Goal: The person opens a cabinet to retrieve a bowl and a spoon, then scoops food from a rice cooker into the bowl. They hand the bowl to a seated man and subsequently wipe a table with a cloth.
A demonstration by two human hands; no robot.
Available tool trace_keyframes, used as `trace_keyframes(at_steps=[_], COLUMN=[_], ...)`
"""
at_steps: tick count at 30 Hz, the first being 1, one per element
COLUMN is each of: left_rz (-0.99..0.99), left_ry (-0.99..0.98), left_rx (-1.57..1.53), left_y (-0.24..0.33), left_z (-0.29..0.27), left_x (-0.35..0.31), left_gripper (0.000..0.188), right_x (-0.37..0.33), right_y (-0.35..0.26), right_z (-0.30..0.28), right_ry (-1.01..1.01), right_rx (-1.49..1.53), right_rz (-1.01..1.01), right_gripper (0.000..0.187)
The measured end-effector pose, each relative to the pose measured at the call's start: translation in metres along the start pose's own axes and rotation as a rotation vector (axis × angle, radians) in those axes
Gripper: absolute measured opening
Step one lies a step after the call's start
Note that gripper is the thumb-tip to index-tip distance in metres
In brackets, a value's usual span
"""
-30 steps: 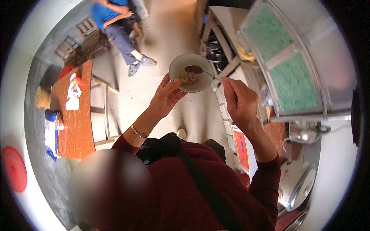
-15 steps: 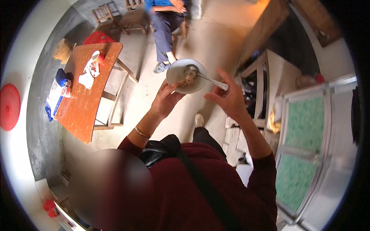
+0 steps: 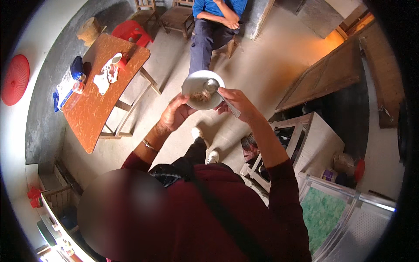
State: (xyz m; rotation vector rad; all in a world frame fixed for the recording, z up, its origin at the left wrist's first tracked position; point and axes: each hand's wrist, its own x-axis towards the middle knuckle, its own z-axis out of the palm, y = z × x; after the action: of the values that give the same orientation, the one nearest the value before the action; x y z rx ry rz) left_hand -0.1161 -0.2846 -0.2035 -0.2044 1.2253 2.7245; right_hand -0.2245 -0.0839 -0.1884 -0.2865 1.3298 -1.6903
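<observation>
A pale bowl (image 3: 192,82) is held up in front of me, above the floor. Some brownish food (image 3: 200,96) lies in its bottom. My left hand (image 3: 173,114) is closed around the bowl's left side, with the thumb near the rim. At the right rim, the fingers of my right hand (image 3: 239,103) are closed on the bowl. A metal spoon (image 3: 211,84) rests with its head inside the bowl, and its handle slants out over the rim beside my right fingers. Whether those fingers also pinch the handle is hard to see.
An orange-brown table (image 3: 100,83) stands to the left, bearing a cup (image 3: 118,60), a white cloth and a blue bag. Ahead sits a person in a blue top (image 3: 235,11). A wooden cabinet (image 3: 321,142) and a green-panelled metal frame (image 3: 323,209) are at the right.
My right hand has come from beside the spoon handle to the bowl's right rim. My view has turned, and the seated person and table appear shifted right. Both my shoes now show.
</observation>
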Motion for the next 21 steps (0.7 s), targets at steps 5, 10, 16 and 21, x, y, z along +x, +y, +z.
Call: trace_keyframes(at_steps=[5,10,16,21], left_rz=[-0.046,-0.137,-0.095,0.031], left_ry=[-0.022,-0.051,0.073,0.270], left_rx=[0.045,0.024,0.075,0.002], left_y=[0.028,0.053,0.072,0.083], left_z=[-0.021,-0.046,-0.078,-0.110], left_x=[0.055,0.113,0.135,0.130], left_gripper=[0.064,0.073,0.080,0.073], right_x=[0.062,0.117,0.189,0.265], right_y=[-0.012,-0.025,-0.024,-0.029], right_z=[-0.035,-0.058,-0.107,-0.150], right_ry=[-0.134,-0.075,-0.012,0.107], right_rx=[0.126,0.261,0.441,0.530], right_rz=[0.011,-0.025,-0.156,-0.232], right_gripper=[0.037,0.034,0.029,0.022])
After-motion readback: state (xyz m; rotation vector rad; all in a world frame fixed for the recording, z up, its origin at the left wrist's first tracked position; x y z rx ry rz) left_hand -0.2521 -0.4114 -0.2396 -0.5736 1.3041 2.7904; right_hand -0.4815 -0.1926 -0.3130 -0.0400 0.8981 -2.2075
